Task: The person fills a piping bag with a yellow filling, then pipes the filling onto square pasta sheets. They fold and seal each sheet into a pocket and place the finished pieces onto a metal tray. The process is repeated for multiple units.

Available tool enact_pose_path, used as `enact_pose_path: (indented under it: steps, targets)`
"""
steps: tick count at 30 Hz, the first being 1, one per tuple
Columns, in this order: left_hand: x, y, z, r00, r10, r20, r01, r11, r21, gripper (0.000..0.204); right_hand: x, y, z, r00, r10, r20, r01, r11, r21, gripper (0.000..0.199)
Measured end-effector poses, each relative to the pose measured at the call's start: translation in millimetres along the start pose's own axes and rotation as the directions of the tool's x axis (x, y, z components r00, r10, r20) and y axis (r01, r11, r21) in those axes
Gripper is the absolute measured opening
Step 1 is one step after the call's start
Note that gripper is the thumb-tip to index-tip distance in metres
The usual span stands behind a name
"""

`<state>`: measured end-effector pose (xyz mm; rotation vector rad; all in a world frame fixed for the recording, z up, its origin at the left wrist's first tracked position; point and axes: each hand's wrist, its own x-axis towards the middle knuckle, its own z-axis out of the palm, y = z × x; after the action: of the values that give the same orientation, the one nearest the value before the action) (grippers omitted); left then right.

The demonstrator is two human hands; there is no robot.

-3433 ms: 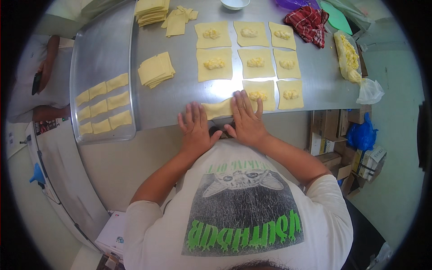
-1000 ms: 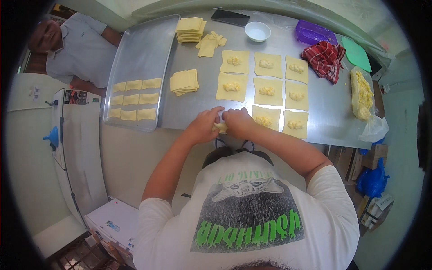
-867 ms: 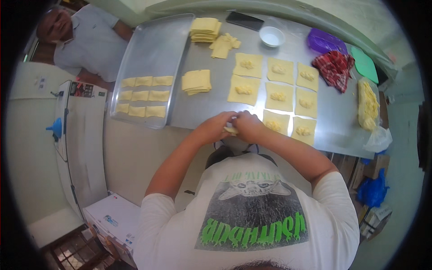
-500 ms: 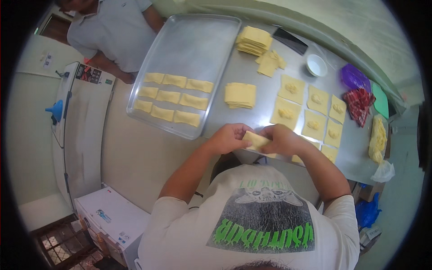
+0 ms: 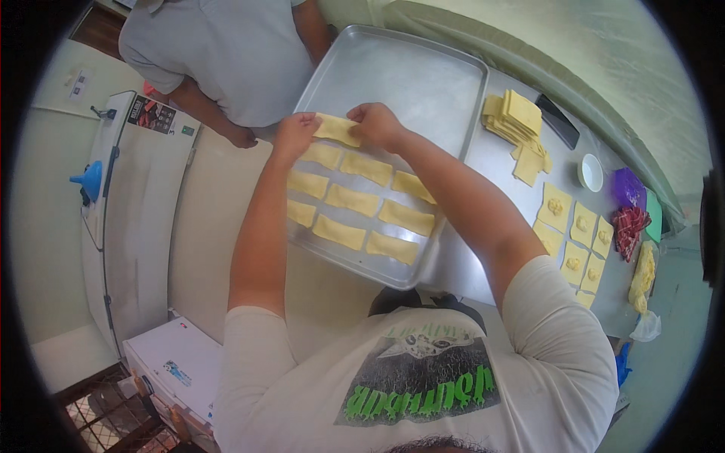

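A filled, folded pastry (image 5: 337,130) of pale yellow dough is held by its two ends over the metal baking tray (image 5: 408,57). My left hand (image 5: 297,134) pinches its left end and my right hand (image 5: 377,125) its right end. It hangs at or just above the tray surface; whether it touches I cannot tell. Closer to me, several similar folded pastries (image 5: 352,199) lie in rows on the tray. On the table to the right, dough squares (image 5: 574,261) carry small heaps of yellow filling. Behind them stands a stack of dough sheets (image 5: 516,117), with loose pieces beside it.
A white bowl (image 5: 590,173), a dark flat device (image 5: 557,122), a purple container (image 5: 627,188), a red checked cloth (image 5: 630,228) and a bag of yellow filling (image 5: 643,278) sit along the table's far right. Another person (image 5: 219,60) stands beyond the tray's left edge.
Both my hands have moved left and away from me, from the table's near edge to over the tray, carrying the folded pastry. The camera view has shifted too.
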<state>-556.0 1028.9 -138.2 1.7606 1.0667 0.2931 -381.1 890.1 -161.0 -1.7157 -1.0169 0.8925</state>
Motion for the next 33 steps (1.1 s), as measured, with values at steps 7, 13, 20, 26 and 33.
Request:
enact_pose_path:
  steps: [7, 13, 20, 26, 33]
  targets:
    - [37.1, -22.7, -17.9, 0.977, 0.204, -0.056, -0.153, 0.862, 0.483, 0.033, 25.6, -1.4, 39.1, 0.998, 0.053, -0.040, -0.056, 0.995, -0.086, 0.034]
    - [36.0, -28.1, 4.5, 0.921, 0.381, -0.077, -0.266, 0.763, 0.589, 0.028, 14.4, 11.2, 34.1, 0.975, -0.221, -0.002, 0.198, 0.876, -0.440, 0.037]
    - [52.2, -84.5, -15.6, 0.710, 0.703, -0.039, -0.414, 0.460, 0.785, 0.030, -39.8, -5.0, 26.2, 0.882, -0.431, -0.189, 0.237, 0.753, -0.613, 0.033]
    - [-88.4, 80.3, 80.8, 0.866, 0.493, -0.086, -0.448, 0.841, 0.304, 0.027, -244.2, 12.5, -86.3, 0.710, -0.622, -0.331, 0.450, 0.762, -0.465, 0.029]
    - [-221.8, 144.0, 276.4, 0.705, 0.534, 0.467, -0.649, 0.751, 0.121, 0.030, -422.7, 102.7, -242.6, 0.775, -0.151, -0.614, -0.372, 0.677, -0.635, 0.033]
